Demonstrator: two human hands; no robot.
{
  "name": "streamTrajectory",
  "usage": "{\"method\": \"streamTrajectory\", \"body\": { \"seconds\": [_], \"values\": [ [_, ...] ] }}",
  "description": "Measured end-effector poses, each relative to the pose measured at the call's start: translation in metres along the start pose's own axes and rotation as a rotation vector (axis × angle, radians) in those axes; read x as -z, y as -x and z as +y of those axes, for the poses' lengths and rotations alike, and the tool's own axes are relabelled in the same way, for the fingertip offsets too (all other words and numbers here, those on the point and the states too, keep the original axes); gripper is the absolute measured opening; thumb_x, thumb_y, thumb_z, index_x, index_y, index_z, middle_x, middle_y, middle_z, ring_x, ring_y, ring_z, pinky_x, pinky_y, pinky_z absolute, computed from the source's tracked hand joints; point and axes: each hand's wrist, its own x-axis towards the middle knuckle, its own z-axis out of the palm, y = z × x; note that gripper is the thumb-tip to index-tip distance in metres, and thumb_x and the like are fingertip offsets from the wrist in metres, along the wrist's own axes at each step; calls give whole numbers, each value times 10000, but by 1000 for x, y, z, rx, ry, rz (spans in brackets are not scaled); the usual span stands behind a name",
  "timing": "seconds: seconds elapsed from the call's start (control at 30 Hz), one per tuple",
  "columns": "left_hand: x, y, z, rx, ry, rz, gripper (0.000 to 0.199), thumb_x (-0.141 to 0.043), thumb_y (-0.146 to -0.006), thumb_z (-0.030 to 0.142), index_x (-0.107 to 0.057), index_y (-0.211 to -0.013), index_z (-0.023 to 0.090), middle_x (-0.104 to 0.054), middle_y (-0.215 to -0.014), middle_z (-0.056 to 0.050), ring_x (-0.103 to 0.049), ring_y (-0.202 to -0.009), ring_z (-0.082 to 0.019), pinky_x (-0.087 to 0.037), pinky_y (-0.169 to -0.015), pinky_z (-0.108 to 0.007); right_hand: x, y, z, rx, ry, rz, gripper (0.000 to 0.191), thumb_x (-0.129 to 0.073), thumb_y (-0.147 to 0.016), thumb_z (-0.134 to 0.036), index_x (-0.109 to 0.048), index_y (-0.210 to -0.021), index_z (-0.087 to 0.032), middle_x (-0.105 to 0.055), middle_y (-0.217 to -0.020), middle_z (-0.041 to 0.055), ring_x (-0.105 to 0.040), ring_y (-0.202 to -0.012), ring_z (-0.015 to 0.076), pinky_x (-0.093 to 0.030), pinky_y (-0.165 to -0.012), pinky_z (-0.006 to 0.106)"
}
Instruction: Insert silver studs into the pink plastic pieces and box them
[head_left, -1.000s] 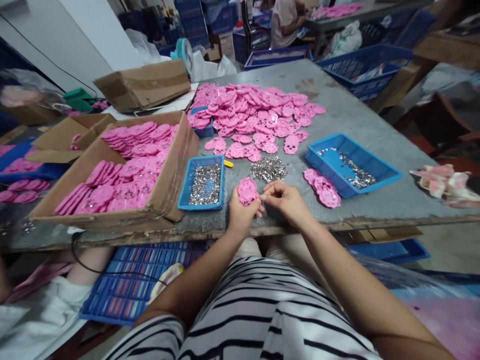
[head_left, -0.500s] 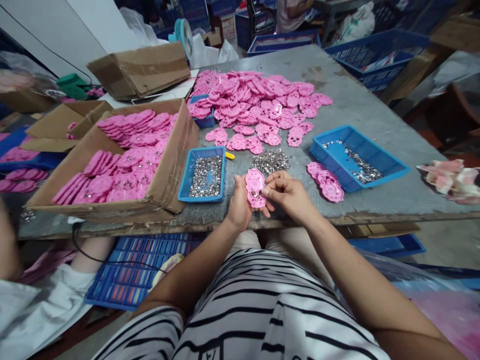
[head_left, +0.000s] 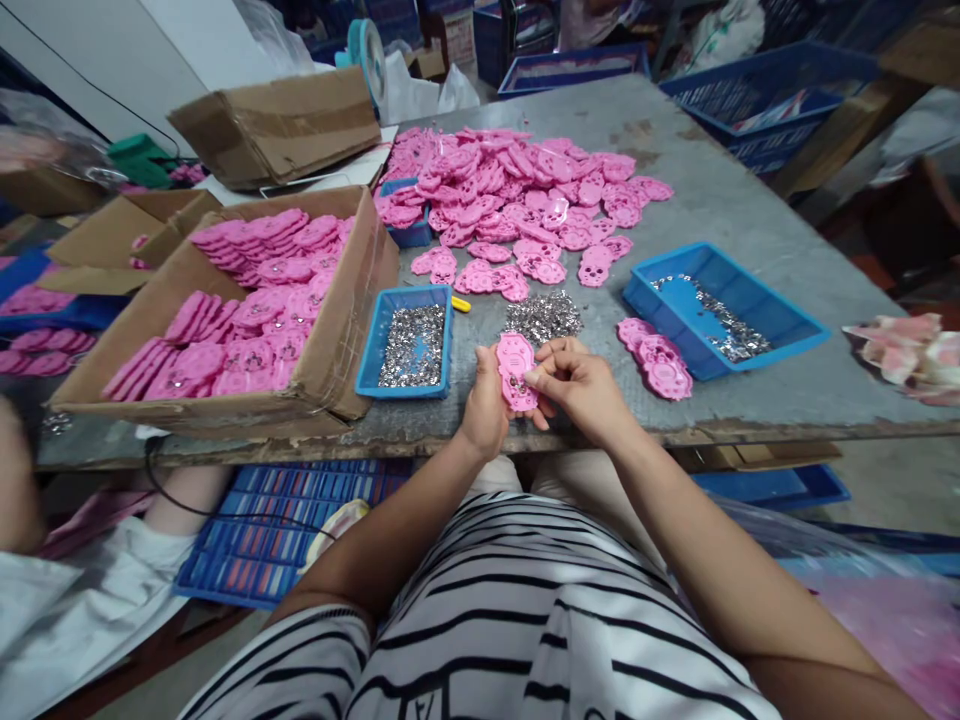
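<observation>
Near the table's front edge, a pink plastic piece lies in my left hand, its fingers wrapped beneath it. My right hand is pinched at the piece's lower right side; whatever lies between its fingertips is too small to name. Small metal bits show on the piece. Just beyond it is a loose heap of metal parts. A blue tray with metal parts stands left of my hands, and a larger blue tray stands to the right. A few pink pieces lie beside the larger tray.
A large pile of pink pieces covers the middle of the table. At left stands a cardboard box filled with pink pieces. A yellow tool lies by the small tray. Another person's arm shows at far left.
The view has shifted slightly. Both hands stay around the pink piece, which is tilted a little differently; my right fingertips remain at its lower right side.
</observation>
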Motion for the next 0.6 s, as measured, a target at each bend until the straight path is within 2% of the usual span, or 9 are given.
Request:
{"method": "streamTrajectory", "body": {
  "seconds": [0.13, 0.23, 0.43, 0.6],
  "values": [
    [0, -1, -3, 6, 6, -4, 637, -243, -901, 679, -537, -1171, 183, -666, -784, -49, -666, -652, -163, -541, -511, -237, -1, 0, 3, -45, -68, 18, 402, -806, -587, -504, -601, -517, -166, -541, -887, 42, -460, -506, 59, -419, -441, 254],
    [1, -2, -5, 18, 12, 7, 636, -282, -883, 697, -551, -1147, 185, -665, -778, -45, -666, -647, -162, -538, -507, -233, -3, 1, 5, -70, -146, 26, 419, -820, -557, -505, -588, -529, -157, -529, -913, 40, -452, -449, 33, -374, -356, 228],
    [4, -5, -10, 34, -5, -16, 631, -256, -891, 692, -553, -1108, 179, -662, -745, -45, -669, -636, -167, -537, -494, -237, -4, 1, 9, -115, -274, -20, 418, -828, -557, -465, -550, -546, -154, -528, -863, 8, -437, -356, 6, -347, -298, 209],
    [4, -8, -9, 65, 16, -17, 638, -264, -884, 701, -570, -1091, 180, -672, -764, -56, -673, -649, -174, -539, -492, -244, -4, -1, 10, -85, -228, 11, 362, -819, -576, -420, -562, -543, -168, -547, -845, 16, -432, -391, 17, -347, -302, 207]
  ]
}}
